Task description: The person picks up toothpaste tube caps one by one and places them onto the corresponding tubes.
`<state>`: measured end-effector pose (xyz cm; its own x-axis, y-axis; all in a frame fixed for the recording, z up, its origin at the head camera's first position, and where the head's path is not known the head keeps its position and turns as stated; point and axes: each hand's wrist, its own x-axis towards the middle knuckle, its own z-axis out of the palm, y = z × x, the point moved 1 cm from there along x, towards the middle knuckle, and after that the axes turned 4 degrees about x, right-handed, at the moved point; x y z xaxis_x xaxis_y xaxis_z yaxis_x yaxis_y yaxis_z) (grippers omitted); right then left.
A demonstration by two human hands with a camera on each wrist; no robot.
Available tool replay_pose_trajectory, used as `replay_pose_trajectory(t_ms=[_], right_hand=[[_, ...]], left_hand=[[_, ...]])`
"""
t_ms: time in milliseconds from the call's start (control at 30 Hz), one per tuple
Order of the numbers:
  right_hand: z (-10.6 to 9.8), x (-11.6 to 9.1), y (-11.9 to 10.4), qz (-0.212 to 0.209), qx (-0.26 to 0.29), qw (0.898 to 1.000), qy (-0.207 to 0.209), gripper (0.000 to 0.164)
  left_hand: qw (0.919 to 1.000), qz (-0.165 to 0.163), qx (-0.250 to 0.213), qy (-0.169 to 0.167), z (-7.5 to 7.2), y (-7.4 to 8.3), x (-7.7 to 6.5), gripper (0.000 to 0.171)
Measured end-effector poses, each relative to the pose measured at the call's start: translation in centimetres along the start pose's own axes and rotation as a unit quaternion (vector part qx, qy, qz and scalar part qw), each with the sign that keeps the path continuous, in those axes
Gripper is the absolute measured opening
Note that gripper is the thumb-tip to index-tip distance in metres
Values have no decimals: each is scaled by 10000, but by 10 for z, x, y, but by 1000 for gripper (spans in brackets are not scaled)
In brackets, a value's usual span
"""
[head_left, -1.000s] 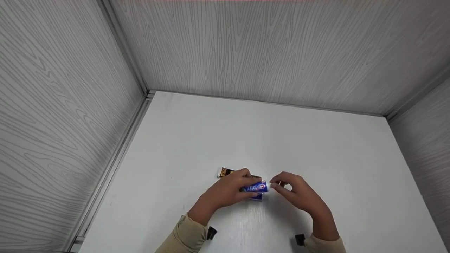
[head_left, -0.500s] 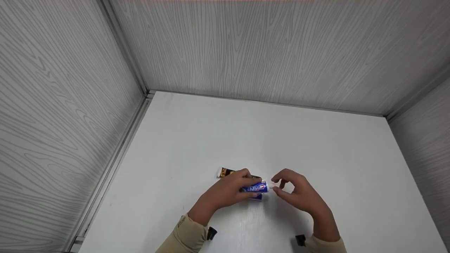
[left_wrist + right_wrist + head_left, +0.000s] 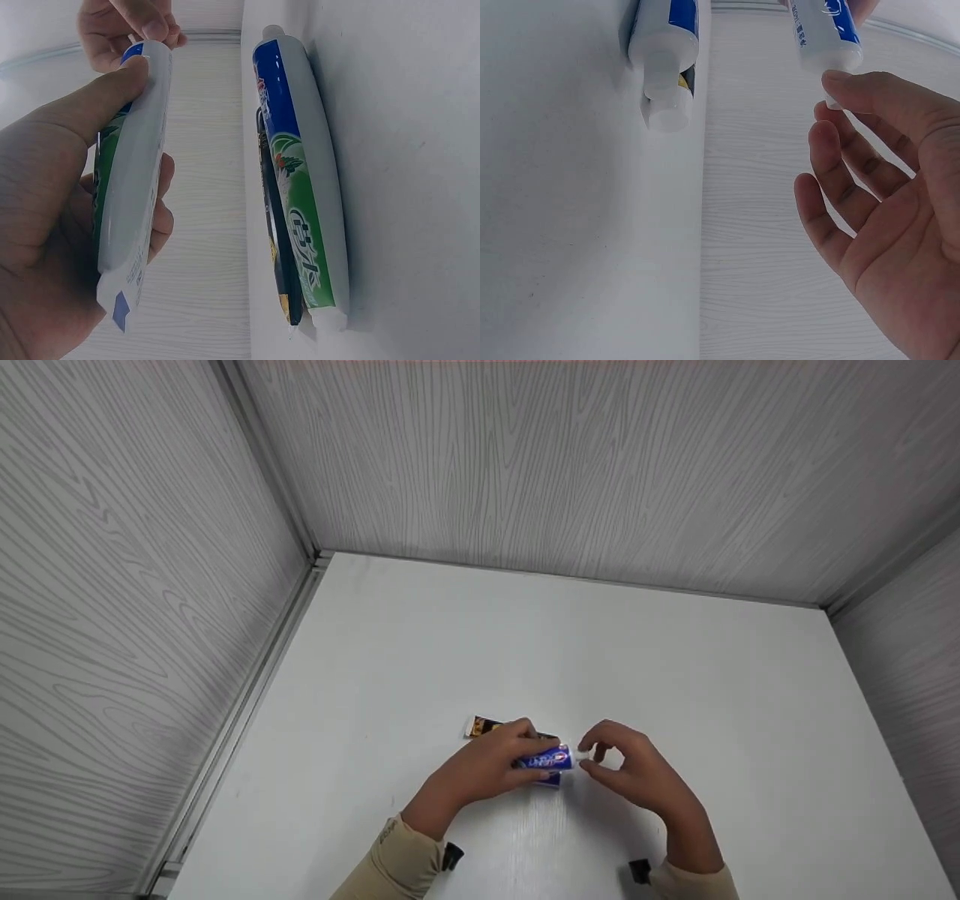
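My left hand (image 3: pixel 480 765) grips a blue, green and white toothpaste tube (image 3: pixel 131 187), thumb on its upper side and fingers around behind. The tube is raised above the table, its nozzle end towards the right. At that end my right hand (image 3: pixel 637 769) pinches the small white cap (image 3: pixel 832 103) between thumb and index finger; its other fingers are loosely bent. Whether the cap is screwed on or loose cannot be told. Below the held tube, a second green and blue toothpaste tube (image 3: pixel 300 180) lies on the table. A black and gold tube (image 3: pixel 276 225) lies against it.
The white tabletop (image 3: pixel 540 652) spreads around the hands. Grey wood-grained panels (image 3: pixel 525 472) stand at the back and sides. Black pieces (image 3: pixel 452 858) sit at both wrists, by the beige sleeves (image 3: pixel 397 859).
The right fingertips slid slightly away from the tube's end, showing more of the cap, then came back a little towards it. The left hand and held tube have stayed in place.
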<state>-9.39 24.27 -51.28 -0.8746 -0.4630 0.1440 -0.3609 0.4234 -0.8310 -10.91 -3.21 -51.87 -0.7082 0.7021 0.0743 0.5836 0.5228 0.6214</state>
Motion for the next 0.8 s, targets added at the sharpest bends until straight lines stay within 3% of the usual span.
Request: replay_pose_trajectory(t_ms=[333, 800], right_hand=[[0, 0, 1, 274, -79, 9993, -235, 17], [-1, 0, 2, 236, -143, 9995, -177, 21]], left_hand=[[10000, 36, -31, -9, -1, 1, -1, 50], [10000, 30, -16, 19, 1, -3, -1, 50]])
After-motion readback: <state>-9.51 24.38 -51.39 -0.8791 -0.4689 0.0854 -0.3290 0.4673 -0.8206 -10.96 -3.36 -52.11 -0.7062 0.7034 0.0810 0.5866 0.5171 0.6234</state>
